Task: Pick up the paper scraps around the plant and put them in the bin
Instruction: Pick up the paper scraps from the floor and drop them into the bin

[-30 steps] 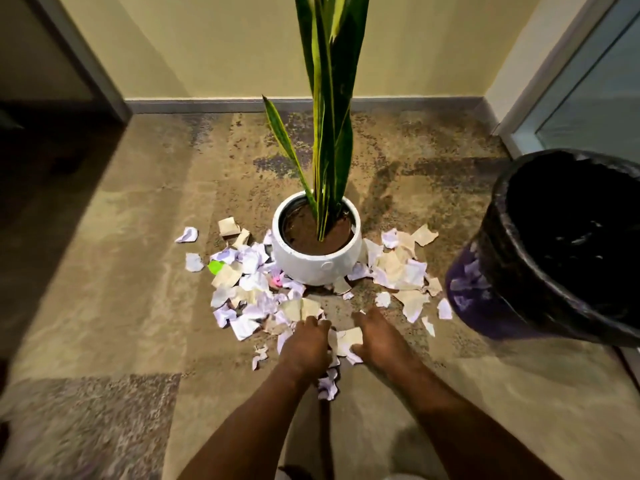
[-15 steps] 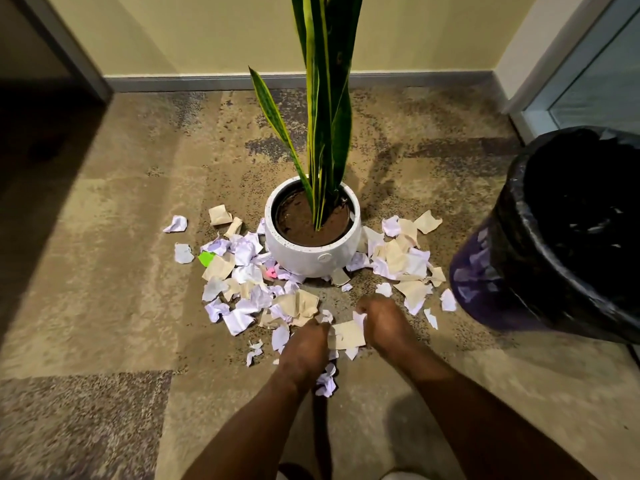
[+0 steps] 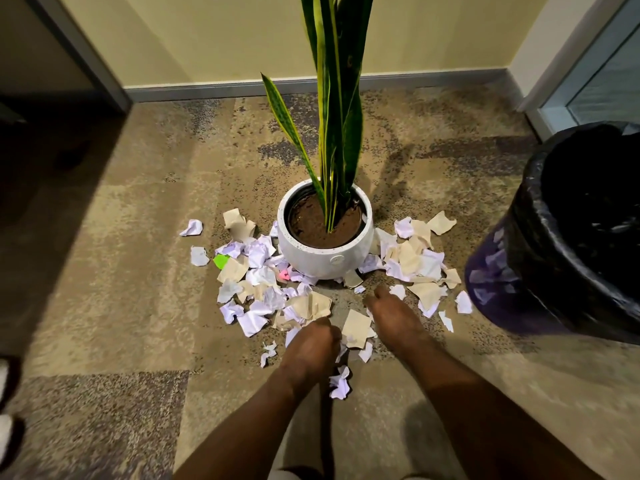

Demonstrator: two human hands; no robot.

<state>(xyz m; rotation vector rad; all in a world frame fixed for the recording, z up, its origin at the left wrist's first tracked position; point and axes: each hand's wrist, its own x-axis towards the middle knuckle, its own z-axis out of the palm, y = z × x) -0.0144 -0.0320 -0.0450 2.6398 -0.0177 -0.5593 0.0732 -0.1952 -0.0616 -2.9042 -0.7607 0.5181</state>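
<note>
Both hands, left and right, cup scraps near the pot for the bin; their grip is hidden.

— What sort of place? 
— An office-style interior corner: patterned carpet tiles, grey skirting at twelve o'clock. 
— Anything else? 
— Glass partition at two o'clock, a lined bin at three.
</note>
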